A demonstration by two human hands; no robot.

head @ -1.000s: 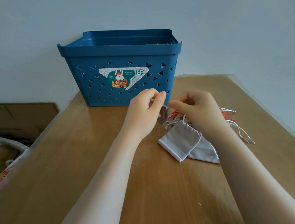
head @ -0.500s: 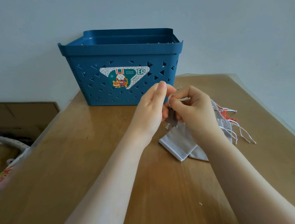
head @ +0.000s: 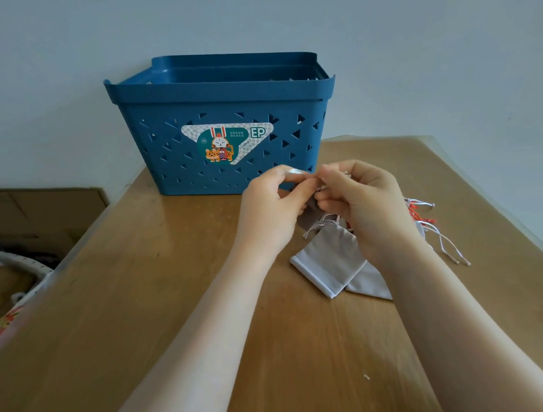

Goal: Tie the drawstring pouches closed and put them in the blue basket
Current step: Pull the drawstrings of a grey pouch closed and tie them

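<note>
Hands drawn together in front of the blue basket (head: 223,118): left hand (head: 272,210) and right hand (head: 363,204) now fingertip to fingertip, both pinching the thin cord of a small dark pouch (head: 308,215) held just above the desk (head: 140,299). Spread apart a second ago, closed up since; probably mid-knot. Pouch not yet in the basket. More grey pouches (head: 329,263) lying on the desk under the right wrist, loose strings (head: 444,243) trailing right.

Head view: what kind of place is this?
Likely a room in a home, not a lab: a wooden table against a plain wall, a blue basket on it, a cardboard box and clutter alongside.
</note>
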